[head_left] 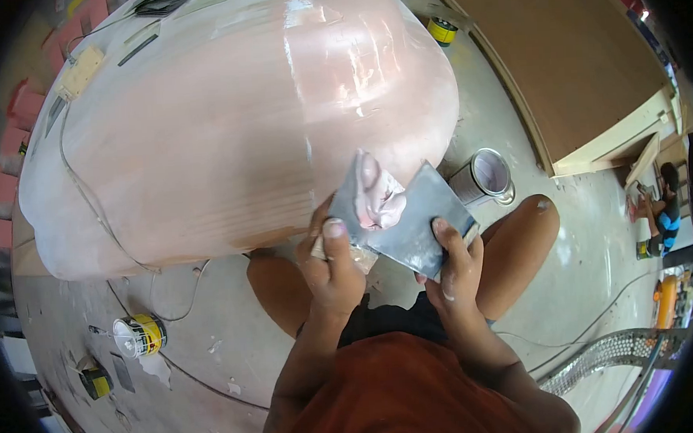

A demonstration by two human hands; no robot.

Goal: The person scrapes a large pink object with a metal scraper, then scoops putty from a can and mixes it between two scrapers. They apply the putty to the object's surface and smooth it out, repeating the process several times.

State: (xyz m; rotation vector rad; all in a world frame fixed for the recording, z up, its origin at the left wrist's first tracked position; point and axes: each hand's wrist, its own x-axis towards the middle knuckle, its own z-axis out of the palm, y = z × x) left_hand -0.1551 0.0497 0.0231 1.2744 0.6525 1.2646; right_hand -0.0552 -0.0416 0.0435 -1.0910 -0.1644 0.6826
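Observation:
My left hand (335,262) is closed around a putty knife (344,206), its thumb pressed on the near end. A thick lump of pale pink putty (378,199) sits on that blade. In my right hand (459,264), gripped between thumb and fingers, is a wide grey metal scraper (426,216). Its inner edge meets or nearly meets the putty; exact contact cannot be made out. Just beyond both hands lies a large rounded form (202,146), coated in pinkish white with a glossier right end. An open can (491,172) of pale material stands right of the scraper.
A cable (86,183) drapes over the form from a box (82,71). Flat sheets (167,2) lie on top. Yellow-and-black cans (139,335) stand on the stained floor (222,380). A large brown panel (557,49) is at upper right. Another person (663,208) sits far right.

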